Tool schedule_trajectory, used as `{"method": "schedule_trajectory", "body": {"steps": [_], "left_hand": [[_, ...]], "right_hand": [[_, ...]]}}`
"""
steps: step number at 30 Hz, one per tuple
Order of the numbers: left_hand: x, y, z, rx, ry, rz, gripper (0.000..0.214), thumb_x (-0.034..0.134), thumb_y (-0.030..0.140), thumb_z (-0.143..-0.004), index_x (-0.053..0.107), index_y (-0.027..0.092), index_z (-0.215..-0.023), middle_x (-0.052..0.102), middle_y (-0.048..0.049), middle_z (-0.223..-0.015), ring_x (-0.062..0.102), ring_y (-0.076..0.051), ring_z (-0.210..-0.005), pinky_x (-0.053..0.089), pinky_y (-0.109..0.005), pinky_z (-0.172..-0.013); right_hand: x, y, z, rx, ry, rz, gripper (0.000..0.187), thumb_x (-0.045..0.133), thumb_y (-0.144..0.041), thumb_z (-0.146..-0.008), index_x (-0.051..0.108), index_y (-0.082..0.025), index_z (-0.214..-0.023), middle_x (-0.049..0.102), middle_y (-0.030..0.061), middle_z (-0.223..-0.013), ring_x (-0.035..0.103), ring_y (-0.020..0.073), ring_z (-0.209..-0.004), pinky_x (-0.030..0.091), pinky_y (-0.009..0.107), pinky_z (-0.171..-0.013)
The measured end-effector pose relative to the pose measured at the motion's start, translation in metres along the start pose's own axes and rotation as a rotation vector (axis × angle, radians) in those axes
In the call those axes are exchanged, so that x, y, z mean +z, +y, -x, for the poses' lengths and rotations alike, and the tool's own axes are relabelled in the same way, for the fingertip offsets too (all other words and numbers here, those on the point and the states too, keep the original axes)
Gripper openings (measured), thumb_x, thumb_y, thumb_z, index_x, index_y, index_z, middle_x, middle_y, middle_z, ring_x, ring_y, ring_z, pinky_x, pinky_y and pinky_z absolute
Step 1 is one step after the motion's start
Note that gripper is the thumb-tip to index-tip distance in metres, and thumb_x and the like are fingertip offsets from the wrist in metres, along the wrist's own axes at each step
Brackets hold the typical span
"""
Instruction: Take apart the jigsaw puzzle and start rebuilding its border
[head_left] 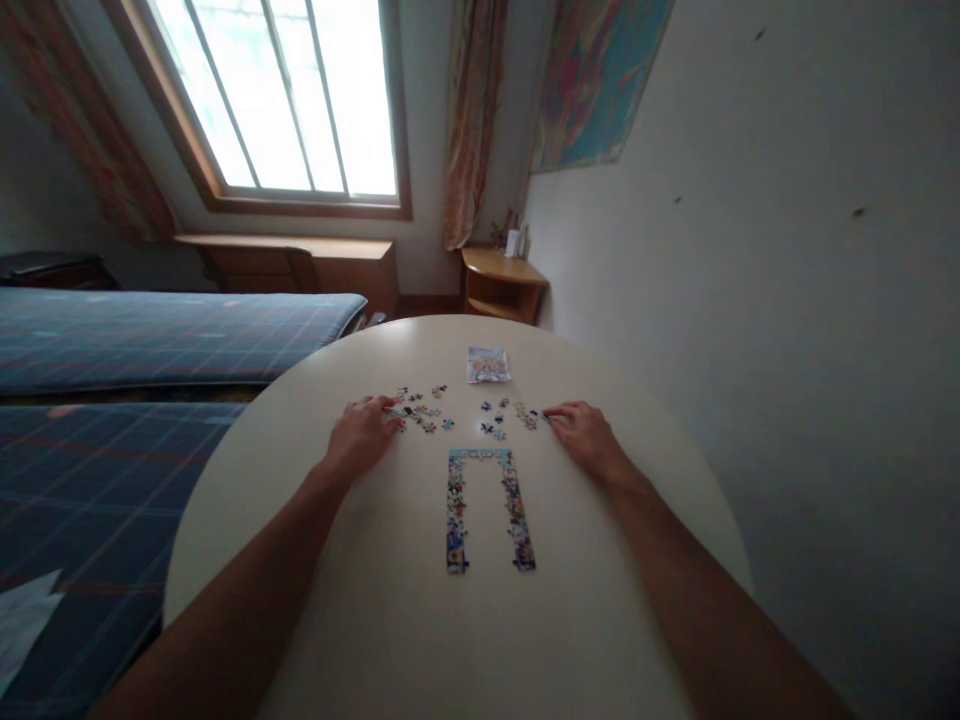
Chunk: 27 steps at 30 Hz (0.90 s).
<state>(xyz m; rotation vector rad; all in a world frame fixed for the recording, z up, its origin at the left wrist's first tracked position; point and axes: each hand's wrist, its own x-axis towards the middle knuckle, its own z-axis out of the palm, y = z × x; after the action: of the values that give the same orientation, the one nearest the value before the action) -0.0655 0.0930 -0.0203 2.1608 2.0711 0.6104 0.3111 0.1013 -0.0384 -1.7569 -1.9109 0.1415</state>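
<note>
A partly joined jigsaw puzzle (pixel 455 510) lies flat on the round table, forming a top edge and two sides with the bottom open. My left hand (pixel 364 435) rests at the left cluster of loose puzzle pieces (pixel 416 412), its fingers apart and the tips touching the nearest ones. On the other side, my right hand (pixel 586 437) has its thumb and fingertips closed at a small dark puzzle piece (pixel 545 417), beside the right cluster of loose pieces (pixel 525 412). The piece is mostly covered by the fingers.
Behind the pieces lies a small printed picture packet (pixel 488 365) on the cream round table (pixel 360 610). A bed with a blue plaid mattress (pixel 112 450) stands along the left. The white wall (pixel 787 350) is close on the right, with a corner shelf (pixel 504 265) beyond the table.
</note>
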Motion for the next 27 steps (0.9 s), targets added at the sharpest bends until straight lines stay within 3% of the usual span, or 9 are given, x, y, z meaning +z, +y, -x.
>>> {"method": "schedule_trajectory", "body": {"steps": [5,9,17,22,27], "left_hand": [[0.002,-0.006,-0.005,0.023,0.012,0.060,0.031,0.060,0.025,-0.086,0.067,0.020,-0.115,0.069,-0.0100,-0.115,0.064,-0.027,-0.107,0.048,-0.038,-0.098],[0.002,-0.014,-0.012,0.039,0.016,0.119,0.030,0.056,0.020,-0.087,0.066,0.021,-0.115,0.069,-0.0076,-0.116,0.067,-0.021,-0.103,0.050,-0.032,-0.095],[0.005,-0.030,-0.021,-0.008,0.015,0.128,0.044,0.040,0.018,-0.091,0.057,0.014,-0.132,0.067,-0.0142,-0.124,0.064,-0.025,-0.114,0.046,-0.038,-0.102],[0.021,-0.019,-0.025,0.120,-0.063,0.143,0.058,0.035,0.020,-0.093,0.035,0.013,-0.150,0.044,-0.0129,-0.151,0.041,-0.021,-0.140,0.028,-0.040,-0.117],[0.030,0.002,-0.019,0.294,-0.137,0.154,0.059,0.042,0.024,-0.090,0.037,0.014,-0.149,0.041,-0.0106,-0.153,0.036,-0.019,-0.143,0.025,-0.034,-0.119]], "right_hand": [[0.002,-0.009,0.001,-0.027,-0.022,0.018,0.030,0.054,-0.021,-0.090,0.073,-0.025,-0.112,0.067,0.0088,-0.117,0.058,0.0229,-0.112,0.041,0.041,-0.103],[0.005,-0.014,0.003,-0.067,-0.051,0.049,0.029,0.054,-0.029,-0.092,0.073,-0.030,-0.114,0.064,0.0072,-0.125,0.057,0.0249,-0.114,0.041,0.043,-0.103],[0.009,0.000,-0.001,-0.053,-0.009,0.061,0.028,0.054,-0.029,-0.091,0.073,-0.024,-0.110,0.066,0.0095,-0.121,0.057,0.0234,-0.115,0.039,0.042,-0.105],[0.011,-0.002,-0.002,-0.061,-0.006,0.069,0.027,0.055,-0.028,-0.090,0.072,-0.023,-0.110,0.067,0.0100,-0.120,0.057,0.0240,-0.115,0.038,0.042,-0.105],[0.010,-0.007,0.000,-0.068,-0.015,0.079,0.028,0.054,-0.027,-0.090,0.070,-0.020,-0.112,0.067,0.0104,-0.120,0.057,0.0245,-0.115,0.037,0.041,-0.104]]}}
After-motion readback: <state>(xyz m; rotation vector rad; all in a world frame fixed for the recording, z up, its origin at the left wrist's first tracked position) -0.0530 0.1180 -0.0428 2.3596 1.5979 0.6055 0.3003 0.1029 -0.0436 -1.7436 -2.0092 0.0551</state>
